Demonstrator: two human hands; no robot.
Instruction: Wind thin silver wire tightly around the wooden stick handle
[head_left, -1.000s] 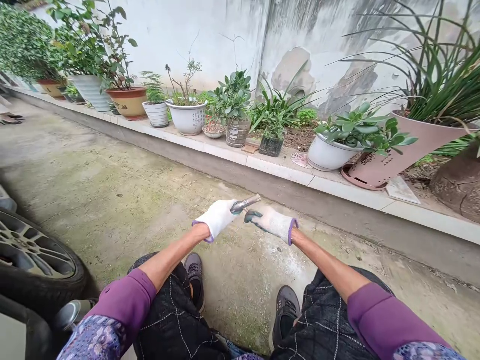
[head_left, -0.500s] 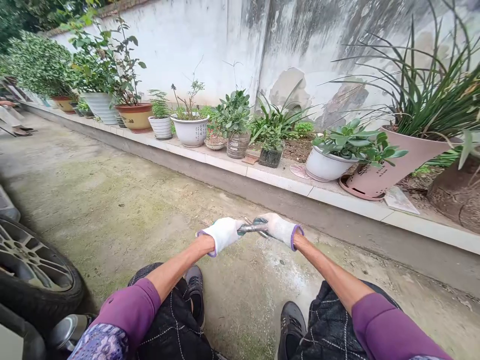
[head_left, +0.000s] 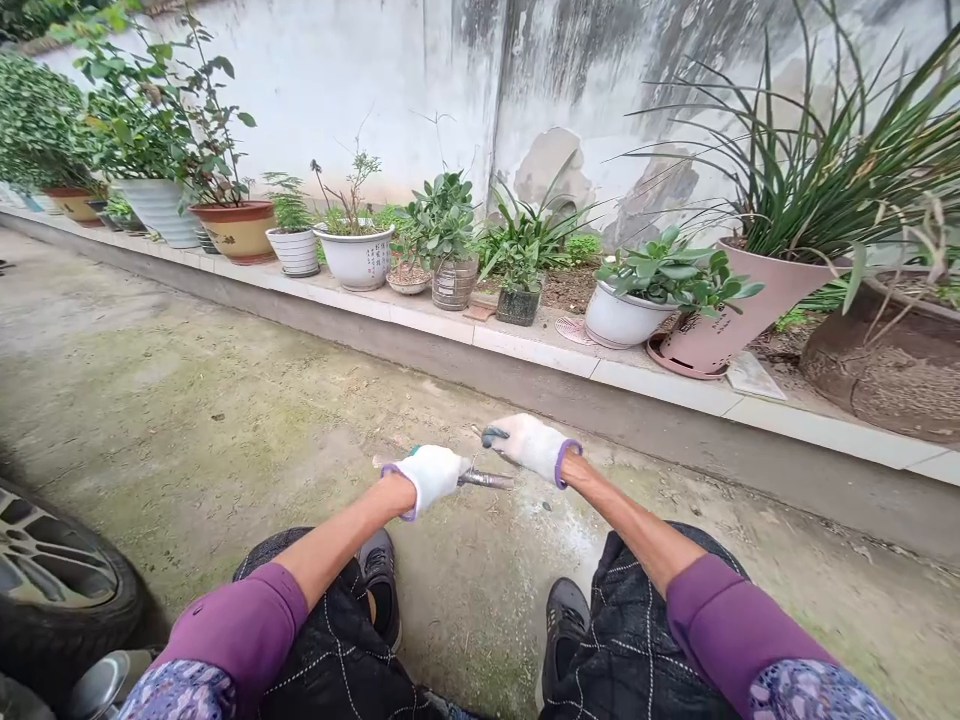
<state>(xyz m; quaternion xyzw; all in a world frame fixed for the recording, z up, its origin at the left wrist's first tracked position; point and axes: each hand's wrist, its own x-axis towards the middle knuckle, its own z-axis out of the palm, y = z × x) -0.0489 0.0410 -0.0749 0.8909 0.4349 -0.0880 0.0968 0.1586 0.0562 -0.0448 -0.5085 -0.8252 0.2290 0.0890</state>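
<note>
Both hands wear white knit gloves with purple cuffs and dark coated fingers. My left hand point(head_left: 431, 478) is closed around a short silvery metal rod point(head_left: 486, 480); its shiny end sticks out to the right, and a thin pale end shows to the left of the glove. A little higher and to the right, my right hand point(head_left: 525, 443) is closed with its fingertips together on a slim thing, which I cannot make out. The two hands are apart, above whitish powdery marks point(head_left: 566, 530) on the concrete ground.
A tiled ledge point(head_left: 540, 353) crosses ahead, bearing several potted plants, including a white pot with lettering point(head_left: 355, 262) and a tilted pink pot point(head_left: 739, 320). At left are a car wheel point(head_left: 56, 560) and a metal container point(head_left: 105, 685). My shoes point(head_left: 564, 625) flank the work spot.
My hands have moved apart; the right one has risen off the metal rod, which stays in my left hand. The view has turned a little to the right.
</note>
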